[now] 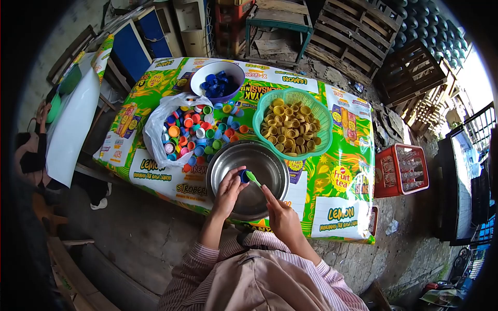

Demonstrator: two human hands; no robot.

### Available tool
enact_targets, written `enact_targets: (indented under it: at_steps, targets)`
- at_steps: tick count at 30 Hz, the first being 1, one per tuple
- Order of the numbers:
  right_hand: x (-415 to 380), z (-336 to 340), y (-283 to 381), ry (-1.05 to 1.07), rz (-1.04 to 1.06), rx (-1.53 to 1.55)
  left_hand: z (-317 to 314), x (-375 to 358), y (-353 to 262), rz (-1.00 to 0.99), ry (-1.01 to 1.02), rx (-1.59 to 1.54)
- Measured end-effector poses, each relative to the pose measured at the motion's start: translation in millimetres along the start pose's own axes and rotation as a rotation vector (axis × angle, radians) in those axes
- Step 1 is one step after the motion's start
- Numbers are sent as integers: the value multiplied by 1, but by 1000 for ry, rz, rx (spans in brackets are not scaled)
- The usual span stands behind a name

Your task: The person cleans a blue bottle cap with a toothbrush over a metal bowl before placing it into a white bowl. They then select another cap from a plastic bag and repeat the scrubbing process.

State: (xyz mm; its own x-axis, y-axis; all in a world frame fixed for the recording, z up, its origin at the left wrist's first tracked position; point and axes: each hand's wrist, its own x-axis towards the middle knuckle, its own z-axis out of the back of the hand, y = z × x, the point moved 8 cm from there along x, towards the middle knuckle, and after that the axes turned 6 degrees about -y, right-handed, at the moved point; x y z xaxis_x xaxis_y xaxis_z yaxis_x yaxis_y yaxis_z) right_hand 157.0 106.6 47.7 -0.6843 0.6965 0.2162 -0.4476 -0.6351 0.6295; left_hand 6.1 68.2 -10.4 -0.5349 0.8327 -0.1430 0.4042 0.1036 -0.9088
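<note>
My left hand [228,189] pinches a dark blue bottle cap [244,177] above a steel bowl [220,166]. My right hand [282,215] is closed around a green toothbrush [253,178], whose head is at the cap. Behind the bowl, a white plastic bag [155,127] lies open with many mixed-colour bottle caps [189,128] spilling out to its right. A mint-green basket [326,116] to the right is filled with yellow caps [290,127]. Farther back, a purple bowl with a white inside [233,73] contains dark blue caps [217,85].
A printed green and white cover [337,181] lies over the table. Wooden pallets [353,31] and a small green-framed table [277,18] stand behind it. On the right floor sits a red bottle crate [386,173]. Another person's hand [44,111] shows at far left.
</note>
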Motion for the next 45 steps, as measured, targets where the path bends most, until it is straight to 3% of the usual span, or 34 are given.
enact_targets:
  at_steps: [7, 9, 10, 14, 16, 17, 20, 21, 23, 27, 30, 34, 45]
  targets:
    - [-15, -27, -7, 92, -214, 647, -6, 3, 8, 30, 54, -40]
    - [-29, -47, -9, 321, -763, 1370, -10, 4, 2, -99, 95, 153]
    - [-30, -41, 0, 392, -889, 1538, -12, 4, -1, -134, 98, 156]
    - [-29, -40, -7, 294, -674, 1246, -6, 1, 3, 2, 37, 97]
    - [-17, -14, -2, 108, -152, 601, -1, 0, -3, 22, -37, 149]
    - [-19, -13, -5, 108, -155, 601, 1, 1, -2, 24, -37, 149]
    - [-16, 3, -1, 52, 20, 55, 14, 5, 5, 8, -15, 375]
    - [-15, 6, 0, 51, 19, 54, 17, 5, 10, 8, -14, 375]
    - [-14, 11, -4, 53, -9, -97, 14, 4, 29, 153, 84, 30]
    - [-17, 9, 5, -90, -19, 232, -1, -2, 26, 228, 72, -307]
    - [-15, 5, 13, -98, -67, 295, -10, -4, 20, 194, 81, -383]
    - [-17, 4, 7, -92, -130, 323, -18, -8, 3, 16, 128, -213]
    - [-15, 11, 8, -75, -111, 348, -21, -5, -2, -49, 157, -196]
